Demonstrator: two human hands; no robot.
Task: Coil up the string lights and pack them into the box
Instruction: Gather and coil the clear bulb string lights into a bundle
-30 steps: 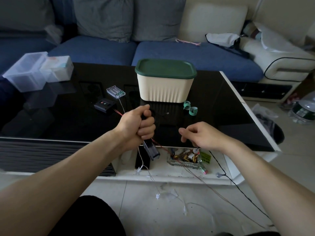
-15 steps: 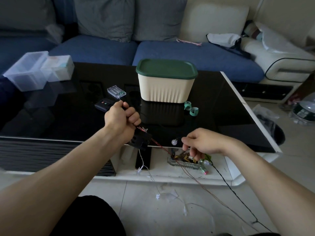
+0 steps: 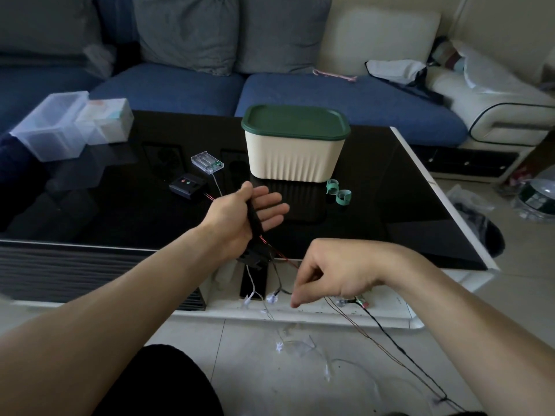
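— String lights [image 3: 354, 322] trailing off the near edge of the table [image 3: 390, 205], thin wires running down across the floor tiles, small pale bulbs scattered there.

— Left hand [image 3: 246, 217]?

— Raised over the near edge, fingers spread flat, thumb up; black strap-like band [image 3: 254, 219] lying across the palm, red wires hanging below with a black piece [image 3: 255, 255]. Held between thumb and palm or merely draped: cannot tell.

— Right hand [image 3: 333, 271]?

— Lower, just off the near edge, fingers curled in, thumb and fingertips pressed together as if pinching wire; pinched strand itself too fine to make out.

— Box?

— Cream ribbed box [image 3: 295, 157] under a green lid [image 3: 295, 121], closed, standing toward the far edge at the middle. Two green rings [image 3: 338, 192] just beside its right base.

— Anything else up there?

— Clear battery holder [image 3: 207, 162] and black controller [image 3: 187, 185] with red and green dots, left of the box. Clear plastic containers [image 3: 72, 124] at the far left corner. No readable writing anywhere.
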